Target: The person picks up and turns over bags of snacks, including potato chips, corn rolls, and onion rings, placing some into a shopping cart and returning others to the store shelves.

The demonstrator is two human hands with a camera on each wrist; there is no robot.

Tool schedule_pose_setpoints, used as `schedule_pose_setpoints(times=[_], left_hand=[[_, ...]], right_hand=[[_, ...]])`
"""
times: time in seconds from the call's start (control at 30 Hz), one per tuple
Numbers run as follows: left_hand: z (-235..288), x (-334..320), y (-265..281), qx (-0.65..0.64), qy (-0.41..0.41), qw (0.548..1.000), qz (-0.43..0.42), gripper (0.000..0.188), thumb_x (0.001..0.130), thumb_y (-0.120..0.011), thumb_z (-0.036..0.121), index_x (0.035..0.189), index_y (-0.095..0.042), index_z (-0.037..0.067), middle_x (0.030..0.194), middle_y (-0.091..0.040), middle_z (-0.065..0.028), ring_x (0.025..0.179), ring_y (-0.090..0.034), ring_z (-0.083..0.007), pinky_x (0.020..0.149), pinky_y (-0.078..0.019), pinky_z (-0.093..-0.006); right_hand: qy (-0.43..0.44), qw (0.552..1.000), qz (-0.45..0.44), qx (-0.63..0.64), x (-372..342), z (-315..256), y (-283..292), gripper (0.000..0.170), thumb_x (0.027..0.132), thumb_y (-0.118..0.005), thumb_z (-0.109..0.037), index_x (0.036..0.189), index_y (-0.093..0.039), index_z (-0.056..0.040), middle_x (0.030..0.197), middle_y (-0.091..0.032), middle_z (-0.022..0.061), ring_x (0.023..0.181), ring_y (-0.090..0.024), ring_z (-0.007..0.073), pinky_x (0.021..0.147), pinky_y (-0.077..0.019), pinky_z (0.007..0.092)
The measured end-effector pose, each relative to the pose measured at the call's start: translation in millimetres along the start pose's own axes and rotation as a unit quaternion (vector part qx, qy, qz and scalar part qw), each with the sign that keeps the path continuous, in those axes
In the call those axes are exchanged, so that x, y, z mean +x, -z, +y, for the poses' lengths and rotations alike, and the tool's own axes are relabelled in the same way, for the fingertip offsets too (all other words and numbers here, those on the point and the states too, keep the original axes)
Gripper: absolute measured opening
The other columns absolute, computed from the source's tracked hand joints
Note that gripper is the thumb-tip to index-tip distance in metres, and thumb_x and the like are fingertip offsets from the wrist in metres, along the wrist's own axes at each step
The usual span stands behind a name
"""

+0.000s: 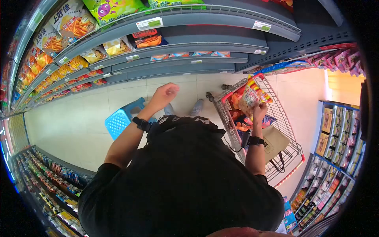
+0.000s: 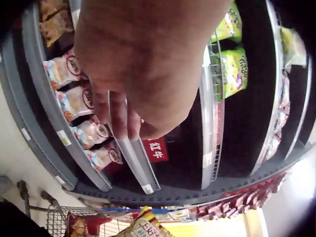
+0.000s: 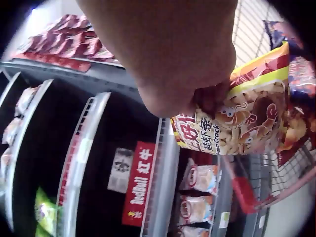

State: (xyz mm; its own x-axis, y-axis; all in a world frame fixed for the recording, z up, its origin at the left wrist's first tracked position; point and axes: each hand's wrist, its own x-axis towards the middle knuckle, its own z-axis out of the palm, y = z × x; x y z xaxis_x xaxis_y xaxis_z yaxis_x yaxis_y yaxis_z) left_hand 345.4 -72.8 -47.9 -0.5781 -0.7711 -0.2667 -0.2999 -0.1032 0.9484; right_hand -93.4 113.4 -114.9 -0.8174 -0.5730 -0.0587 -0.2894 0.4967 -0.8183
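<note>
In the head view my right hand (image 1: pixel 259 113) pinches a bag of prawn crackers (image 1: pixel 251 95) by its edge, over the shopping cart (image 1: pixel 291 132). The right wrist view shows that bag's printed front (image 3: pixel 254 121), with red and yellow bands along one end. Beneath it, several colourful snack bags (image 1: pixel 238 102) lie in the cart. My left hand (image 1: pixel 165 96) hangs in front of the shelves with its fingers loosely curled and nothing in them. From the left wrist, the same hand (image 2: pixel 138 74) overlaps a shelf of small snack packs (image 2: pixel 93 132).
A beige carrier bag (image 1: pixel 275 143) sits in the cart's near part. To my left a blue plastic stool (image 1: pixel 118 120) stands on the tiled floor. Snack shelves (image 1: pixel 197 43) curve across the front, and another goods rack (image 1: pixel 335 146) stands at the right.
</note>
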Motion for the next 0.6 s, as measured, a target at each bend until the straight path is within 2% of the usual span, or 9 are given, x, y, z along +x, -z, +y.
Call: schedule_pose_setpoints(times=[0.03, 0.07, 0.17, 0.23, 0.3, 0.37, 0.47, 0.57, 0.6], left_hand=[[6.3, 4.9, 2.9, 0.006, -0.019, 1.000, -0.013, 0.024, 0.087, -0.061, 0.005, 0.111, -0.058, 0.003, 0.108, -0.064, -0.0061, 0.099, -0.060, -0.0137, 0.086, -0.0472, -0.0284], [11.7, 9.0, 4.8, 0.010, -0.039, 0.999, -0.025, 0.028, 0.086, -0.064, 0.007, 0.113, -0.057, 0.004, 0.112, -0.063, -0.0065, 0.101, -0.059, -0.0141, 0.088, -0.0466, -0.0291], [41.4, 7.4, 5.8, 0.037, -0.106, 0.993, -0.035, 0.048, 0.082, -0.071, 0.012, 0.125, -0.051, 0.006, 0.121, -0.059, -0.0076, 0.109, -0.056, -0.0164, 0.093, -0.0445, -0.0318], [61.1, 3.6, 7.8, 0.037, -0.151, 0.988, -0.024, 0.062, 0.078, -0.075, 0.014, 0.132, -0.044, 0.007, 0.125, -0.056, -0.0084, 0.115, -0.053, -0.0176, 0.096, -0.0427, -0.0334], [75.2, -4.1, 11.6, 0.010, -0.191, 0.982, -0.002, 0.076, 0.074, -0.079, 0.015, 0.137, -0.038, 0.007, 0.128, -0.054, -0.0092, 0.119, -0.050, -0.0181, 0.099, -0.0407, -0.0346], [99.5, -17.5, 24.6, -0.083, -0.175, 0.981, -0.029, 0.079, 0.072, -0.080, 0.013, 0.137, -0.036, 0.005, 0.128, -0.054, -0.0099, 0.119, -0.050, -0.0176, 0.100, -0.0407, -0.0349], [102.4, -34.2, 51.4, -0.157, -0.142, 0.977, -0.023, 0.075, 0.073, -0.080, 0.011, 0.135, -0.038, 0.004, 0.127, -0.054, -0.0103, 0.116, -0.052, -0.0161, 0.098, -0.0425, -0.0341], [97.0, -53.0, 79.0, -0.218, -0.119, 0.968, 0.026, 0.060, 0.077, -0.075, 0.010, 0.129, -0.044, 0.002, 0.121, -0.059, -0.0087, 0.107, -0.058, -0.0150, 0.092, -0.0471, -0.0321], [90.8, -57.6, 87.9, -0.232, -0.108, 0.966, 0.036, 0.059, 0.078, -0.074, 0.008, 0.129, -0.045, 0.002, 0.119, -0.060, -0.0083, 0.106, -0.058, -0.0149, 0.091, -0.0479, -0.0320]], right_hand=[[0.009, 1.000, -0.012, 0.011, -10.1, -35.0, 4.3, 0.011, 0.084, -0.062, -0.006, 0.088, -0.061, 0.0042, 0.073, -0.065, 0.0089, 0.060, -0.058, 0.0154, 0.055, -0.0475, 0.0328], [-0.001, 0.996, -0.055, 0.071, -16.5, -57.0, 5.6, 0.013, 0.087, -0.060, -0.002, 0.100, -0.061, 0.0027, 0.086, -0.068, 0.0089, 0.070, -0.062, 0.0137, 0.064, -0.0503, 0.0285], [0.073, 0.963, -0.149, 0.210, -43.5, -122.0, -10.3, 0.019, 0.089, -0.060, -0.003, 0.106, -0.061, 0.0035, 0.099, -0.067, 0.0097, 0.080, -0.063, 0.0129, 0.073, -0.0507, 0.0272], [0.059, 0.950, -0.209, 0.224, -77.0, -188.8, -21.7, 0.023, 0.090, -0.062, -0.008, 0.111, -0.060, 0.0014, 0.098, -0.067, 0.0063, 0.083, -0.063, 0.0122, 0.072, -0.0506, 0.0263], [0.052, 0.931, -0.295, 0.211, -100.5, -227.9, -32.9, 0.023, 0.090, -0.062, -0.009, 0.111, -0.059, 0.0005, 0.099, -0.067, 0.0074, 0.083, -0.063, 0.0111, 0.072, -0.0511, 0.0258], [0.040, 0.897, -0.328, 0.295, -129.3, -266.2, -54.4, 0.023, 0.088, -0.062, -0.004, 0.110, -0.059, 0.0023, 0.101, -0.067, 0.0079, 0.083, -0.062, 0.0107, 0.071, -0.0491, 0.0247], [0.020, 0.886, -0.388, 0.252, -148.2, -295.4, -69.0, 0.027, 0.087, -0.064, -0.004, 0.112, -0.057, 0.0013, 0.099, -0.067, 0.0068, 0.083, -0.061, 0.0105, 0.073, -0.0486, 0.0245], [0.153, 0.886, -0.386, 0.206, -155.0, -308.5, -90.5, 0.034, 0.086, -0.065, -0.007, 0.118, -0.053, 0.0003, 0.109, -0.064, 0.0078, 0.090, -0.059, 0.0107, 0.076, -0.0490, 0.0243], [0.165, 0.878, -0.409, 0.187, -159.5, -317.1, -97.8, 0.050, 0.087, -0.066, -0.012, 0.129, -0.041, -0.0002, 0.123, -0.056, 0.0107, 0.105, -0.056, 0.0145, 0.087, -0.0472, 0.0280]])
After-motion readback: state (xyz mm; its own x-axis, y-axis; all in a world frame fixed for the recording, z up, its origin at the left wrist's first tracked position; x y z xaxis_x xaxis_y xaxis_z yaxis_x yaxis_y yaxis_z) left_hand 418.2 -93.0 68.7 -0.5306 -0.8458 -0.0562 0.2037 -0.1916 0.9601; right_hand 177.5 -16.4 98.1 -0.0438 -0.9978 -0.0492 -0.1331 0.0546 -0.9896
